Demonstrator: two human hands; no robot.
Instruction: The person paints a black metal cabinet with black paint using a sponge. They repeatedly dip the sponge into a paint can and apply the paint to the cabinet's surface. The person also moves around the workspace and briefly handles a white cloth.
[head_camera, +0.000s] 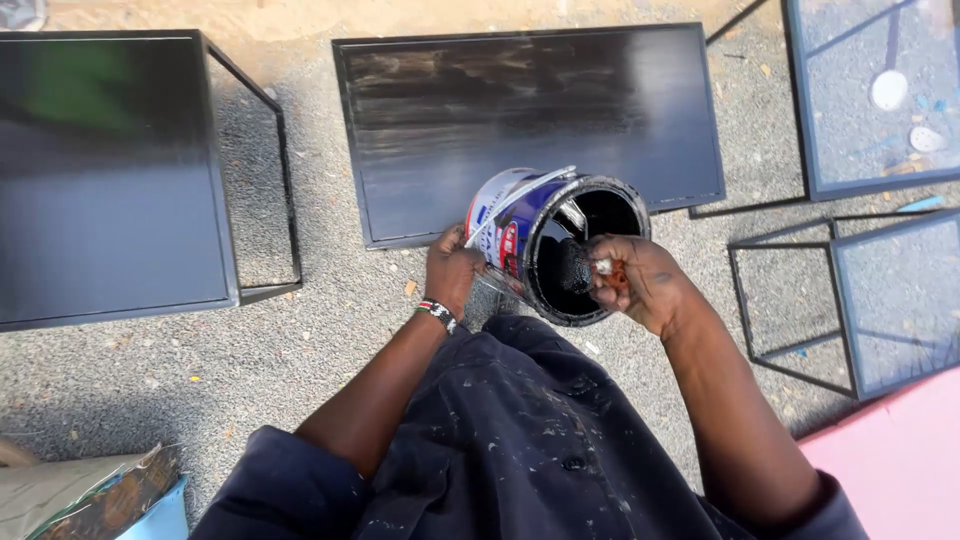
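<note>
My left hand (452, 270) grips the side of a tilted paint can (515, 225), white, blue and red outside, black with paint inside. Its wire handle lies across the can's side. My right hand (632, 280) holds a paintbrush (577, 265) by its handle at the can's rim. The brush's black bristles are dipped inside the can's open mouth. Just beyond the can lies a flat black-painted board (450, 110) on the gravel. A beaded band is on my left wrist.
A black-topped metal-frame table (100, 170) stands at left. Blue-framed glass panels (870, 90) and an open metal frame (800, 300) stand at right. A pink surface (900, 460) fills the lower right corner. A crumpled bag (90, 495) lies lower left. Gravel ground (200, 370) surrounds everything.
</note>
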